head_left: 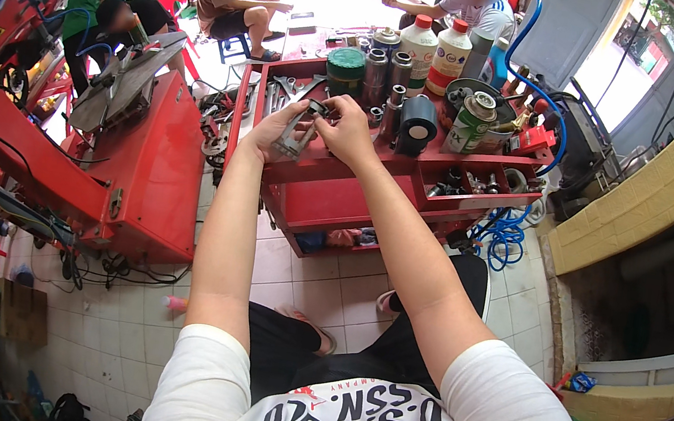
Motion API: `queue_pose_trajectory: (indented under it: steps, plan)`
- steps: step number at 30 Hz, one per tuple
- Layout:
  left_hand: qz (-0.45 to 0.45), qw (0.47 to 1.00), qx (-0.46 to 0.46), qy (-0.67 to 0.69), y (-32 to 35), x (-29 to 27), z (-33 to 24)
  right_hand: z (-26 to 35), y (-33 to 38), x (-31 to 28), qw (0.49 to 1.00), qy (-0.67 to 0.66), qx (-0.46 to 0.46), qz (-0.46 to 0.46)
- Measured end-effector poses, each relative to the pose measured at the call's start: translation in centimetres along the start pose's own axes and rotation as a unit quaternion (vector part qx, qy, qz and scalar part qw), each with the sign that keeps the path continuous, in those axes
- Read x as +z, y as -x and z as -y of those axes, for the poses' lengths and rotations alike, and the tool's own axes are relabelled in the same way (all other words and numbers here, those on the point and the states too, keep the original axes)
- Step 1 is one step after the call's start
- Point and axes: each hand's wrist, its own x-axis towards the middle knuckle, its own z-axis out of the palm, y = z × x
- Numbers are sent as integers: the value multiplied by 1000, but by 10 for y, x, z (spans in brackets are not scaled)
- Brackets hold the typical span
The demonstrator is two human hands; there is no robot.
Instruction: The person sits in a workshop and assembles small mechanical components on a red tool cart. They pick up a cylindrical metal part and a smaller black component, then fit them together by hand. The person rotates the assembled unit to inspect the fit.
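Observation:
Over the near left corner of a red tool cart [329, 205], my left hand [270, 135] is closed around a grey metal frame-like part [289, 146]. A dark round piece [316, 108] sits at the part's upper end. My right hand [350, 131] pinches near that end with bent fingers; what lies between its fingertips is too small to make out. Wrenches [283, 91] lie on the cart top beyond my left hand. Close to my right hand stand a black cylinder [417, 125] and several tall metal sockets [374, 77].
White bottles with red caps [450, 57], a green-lidded jar [345, 65] and a green-and-white spray can [470, 124] crowd the cart. A blue hose [503, 240] coils on the floor at right. Left stands a red machine [155, 175]. Several people are farther off.

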Motion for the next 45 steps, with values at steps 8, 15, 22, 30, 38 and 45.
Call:
queue_pose_trajectory:
  steps: [8,15,22,30,38,45]
  plan:
    - [6,1000,4,4,-2,-3,2,1,1,1,1000,3,16,0]
    - [40,999,-4,6,-6,-11,1,-1,0,0,1000,5,-4,14]
    - [22,1000,7,-1,-4,-3,2,0,0,-2,999,34,-18,12]
    - [-32,999,18,-13,-3,-4,2,3,-13,7,998,59,32,15]
    - [-91,993,65,-48,0,7,1,-9,-21,21,999,-4,36,8]
    - [-108,991,57,-51,-2,-1,-2,-5,-19,22,1000,-3,13,21]
